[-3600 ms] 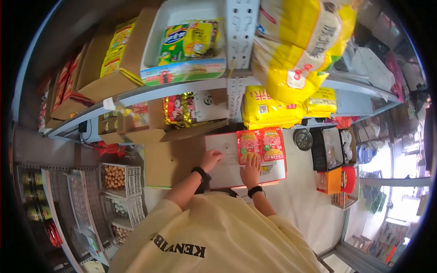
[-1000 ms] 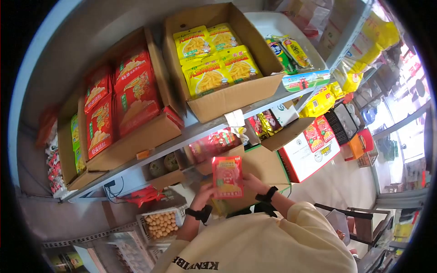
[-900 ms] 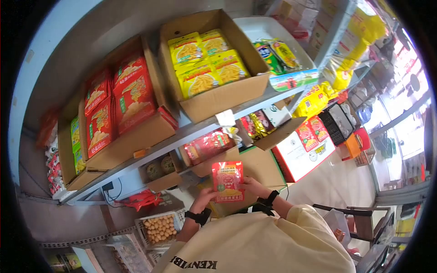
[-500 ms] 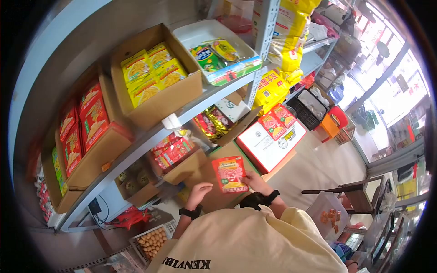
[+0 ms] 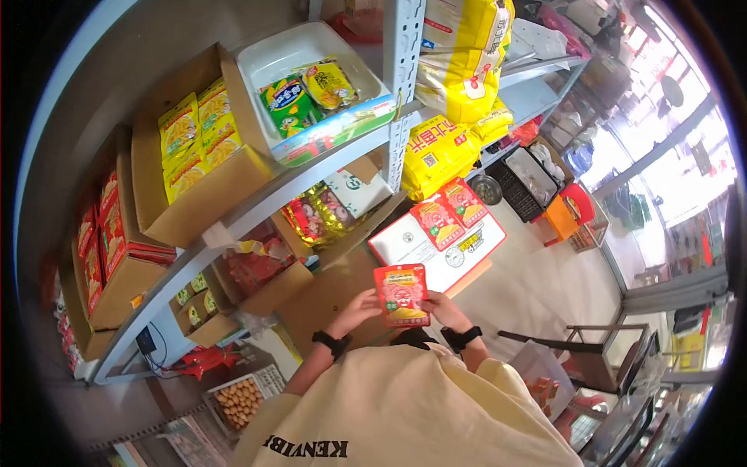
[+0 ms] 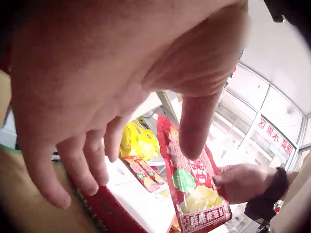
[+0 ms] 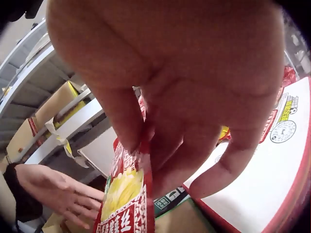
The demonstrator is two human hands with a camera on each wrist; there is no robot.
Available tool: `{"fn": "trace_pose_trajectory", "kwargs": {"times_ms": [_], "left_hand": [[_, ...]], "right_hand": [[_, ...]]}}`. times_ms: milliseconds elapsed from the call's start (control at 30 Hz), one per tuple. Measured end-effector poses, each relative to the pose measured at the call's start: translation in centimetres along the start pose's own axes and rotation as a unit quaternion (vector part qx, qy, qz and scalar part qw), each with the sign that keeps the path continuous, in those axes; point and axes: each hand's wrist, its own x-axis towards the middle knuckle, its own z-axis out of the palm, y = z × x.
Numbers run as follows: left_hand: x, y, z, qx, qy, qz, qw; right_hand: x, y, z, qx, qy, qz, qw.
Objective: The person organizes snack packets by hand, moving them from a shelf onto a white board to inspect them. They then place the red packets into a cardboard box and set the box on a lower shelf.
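Note:
A red food packet (image 5: pixel 402 297) with a yellow picture and white lettering is held upright in front of the body. My right hand (image 5: pixel 449 313) pinches its right edge; in the right wrist view the thumb and fingers (image 7: pixel 165 165) close on the packet's side. At the opposite edge is my left hand (image 5: pixel 358 311), its fingers fairly straight. The left wrist view has the left thumb (image 6: pixel 197 131) overlapping the packet's face, the other fingers spread. Two similar red packets (image 5: pixel 450 214) lie on a white box (image 5: pixel 420 257) with red edges, beyond the hands.
Left, a metal shelf (image 5: pixel 311 167) bears cartons of yellow packets (image 5: pixel 194 140) and red packets (image 5: pixel 109 226), plus a white tray (image 5: pixel 268 50). Yellow sacks (image 5: pixel 440 156) stand by the shelf post. Eggs (image 5: pixel 241 402) fill a crate lower left. A chair (image 5: pixel 591 354) stands right.
Earlier, the right hand was over the packets on the white box; a packet is now held up. The left hand, apart from it half a second ago, is back at its left edge. The view has swung right.

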Motion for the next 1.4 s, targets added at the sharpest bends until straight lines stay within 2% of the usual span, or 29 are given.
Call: {"fn": "trace_pose_trajectory", "kwargs": {"times_ms": [33,100,133,167,200,267,300,400,433,533,567,667,767,867,967,1067,1167,1267,1300,1400], "left_hand": [[1.6,0.7,1.2,-0.042,-0.025,0.020,0.999],[3.7,3.2,3.8,-0.099,-0.044,0.033,0.994],[4.5,4.0,4.6,-0.092,-0.026,-0.027,0.995],[5.4,4.9,5.3,-0.085,-0.009,-0.087,0.992],[6.2,5.3,5.9,-0.078,0.007,-0.148,0.986],[8.7,3.5,6.3,-0.121,0.030,-0.195,0.973],[9.6,3.1,6.6,-0.143,0.043,-0.217,0.965],[12.5,2.6,6.5,-0.174,0.114,-0.218,0.954],[12.5,4.5,6.8,-0.176,0.119,-0.188,0.959],[14.6,6.2,6.3,-0.164,0.126,-0.161,0.965],[14.9,6.7,6.7,-0.188,0.133,-0.120,0.966],[16.2,5.7,6.3,-0.141,0.158,-0.171,0.962],[15.9,6.3,6.9,-0.153,0.151,-0.115,0.970],[15.9,6.5,7.4,-0.145,0.170,-0.113,0.968],[16.5,5.4,6.9,-0.143,0.184,-0.115,0.966],[15.5,7.2,7.2,-0.164,0.190,-0.111,0.962],[15.8,3.9,7.1,-0.169,0.244,-0.092,0.950],[14.6,1.4,5.3,-0.061,0.194,-0.085,0.975],[13.7,1.3,4.5,-0.082,0.188,-0.080,0.976],[9.4,0.1,2.5,-0.145,0.163,-0.070,0.973]], "right_hand": [[1.1,0.3,-0.6,0.045,-0.019,-0.003,0.999],[2.8,0.2,-2.3,-0.048,0.032,-0.007,0.998],[3.5,-0.1,-2.9,-0.094,0.057,-0.007,0.994],[4.7,0.2,-3.5,-0.175,0.092,0.082,0.977],[5.8,0.9,-4.0,-0.180,0.109,0.061,0.976],[7.6,2.9,-4.7,-0.190,0.141,0.021,0.971],[8.4,3.2,-5.3,-0.189,0.125,-0.037,0.973],[11.4,3.9,-6.8,-0.268,0.116,-0.074,0.953],[12.5,3.9,-7.2,-0.266,0.135,-0.165,0.940],[15.5,1.9,-8.8,-0.211,0.054,-0.038,0.975],[16.0,1.7,-9.2,-0.249,0.058,-0.056,0.965],[16.7,1.1,-9.2,-0.454,0.054,-0.066,0.887],[16.1,1.6,-8.4,-0.546,0.031,-0.098,0.832],[15.2,4.8,-7.3,-0.579,0.028,-0.182,0.794],[14.0,4.0,-6.1,-0.573,0.037,-0.131,0.808],[13.7,4.1,-5.7,-0.581,0.028,-0.121,0.804],[13.9,4.5,-5.6,-0.596,0.034,-0.121,0.793],[13.0,2.8,-4.8,-0.585,0.052,-0.130,0.799],[13.0,3.2,-4.2,-0.558,0.079,-0.133,0.815],[11.7,1.9,-1.5,-0.543,0.064,-0.131,0.827]]}}
